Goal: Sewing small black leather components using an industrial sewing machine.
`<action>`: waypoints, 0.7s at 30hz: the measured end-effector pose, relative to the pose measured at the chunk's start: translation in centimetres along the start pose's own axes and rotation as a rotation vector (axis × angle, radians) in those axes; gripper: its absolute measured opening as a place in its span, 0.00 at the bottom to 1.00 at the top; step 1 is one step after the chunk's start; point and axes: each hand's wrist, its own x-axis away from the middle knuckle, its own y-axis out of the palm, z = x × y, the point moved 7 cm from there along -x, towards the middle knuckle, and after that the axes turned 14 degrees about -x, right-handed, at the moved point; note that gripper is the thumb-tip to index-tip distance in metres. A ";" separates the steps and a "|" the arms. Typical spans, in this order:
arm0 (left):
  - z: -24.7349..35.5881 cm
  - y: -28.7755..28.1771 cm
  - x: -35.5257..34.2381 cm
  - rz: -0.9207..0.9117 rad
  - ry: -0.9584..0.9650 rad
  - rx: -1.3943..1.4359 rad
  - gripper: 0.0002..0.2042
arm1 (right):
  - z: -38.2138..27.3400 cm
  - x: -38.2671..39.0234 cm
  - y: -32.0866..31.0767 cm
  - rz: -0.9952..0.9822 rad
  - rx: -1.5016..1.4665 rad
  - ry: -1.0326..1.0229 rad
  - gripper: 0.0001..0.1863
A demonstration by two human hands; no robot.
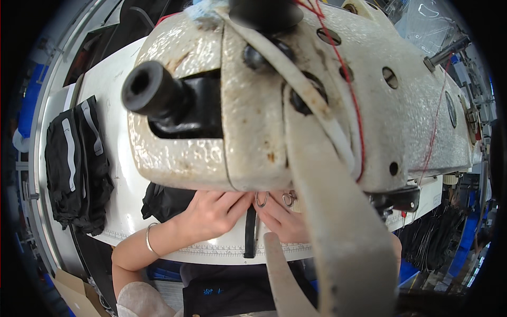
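Observation:
Below the sewing machine head (253, 105), my two hands meet at a narrow black fabric strip (250, 232). My left hand (214, 214) has its fingers closed at the upper end of the strip, their tips partly hidden under the machine. On the other side, my right hand (282, 219) lies with bent fingers close to the strip; what it grips is hidden. Two small metal loops (261, 198) show by the right fingers, and I cannot tell what they belong to. Left of my left hand lies bunched black fabric (166, 202).
Black fabric pieces with white strips (68, 158) are piled at the left of the white table (119, 174). A ruler scale (211, 249) runs along its near edge. A pale curved bar (338, 227) blocks the view at right. Red thread (351, 100) crosses the machine.

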 end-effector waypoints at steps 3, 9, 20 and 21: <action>-1.4 0.5 -0.8 0.007 0.009 -0.011 0.15 | 3.2 0.0 1.1 -0.097 -0.272 0.359 0.15; -4.5 1.0 -1.4 -0.049 -0.276 0.132 0.10 | 3.2 -0.6 -0.3 0.071 -0.107 0.168 0.13; 9.2 -5.4 2.1 -0.136 0.266 -0.461 0.10 | -6.4 2.0 -1.2 -0.008 0.164 -0.282 0.16; 9.6 -5.0 2.8 -0.136 0.263 -0.465 0.10 | -6.4 2.1 -1.5 0.056 0.176 -0.252 0.16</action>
